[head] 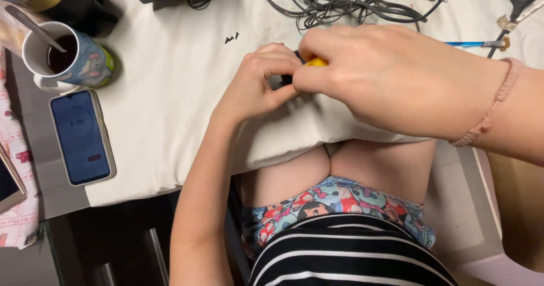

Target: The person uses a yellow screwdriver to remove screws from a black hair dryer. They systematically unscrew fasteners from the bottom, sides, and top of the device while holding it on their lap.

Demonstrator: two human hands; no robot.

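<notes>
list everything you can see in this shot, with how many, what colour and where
small object: one, yellow with a black part, pinched between both hands at table centre; mostly hidden
cloth: one, cream, covering the table and draped over the lap
mug: one, blue patterned, dark drink and a spoon inside, upper left
phone: one, dark blue screen, pale case, left of the cloth's edge
cables: a tangle, black and grey, top centre
scissors: one pair, black handles, top right
pen: one, blue, top right
left hand: one, gripping the small object from the left
right hand: one, pink bracelet at the wrist, gripping it from the right
</notes>
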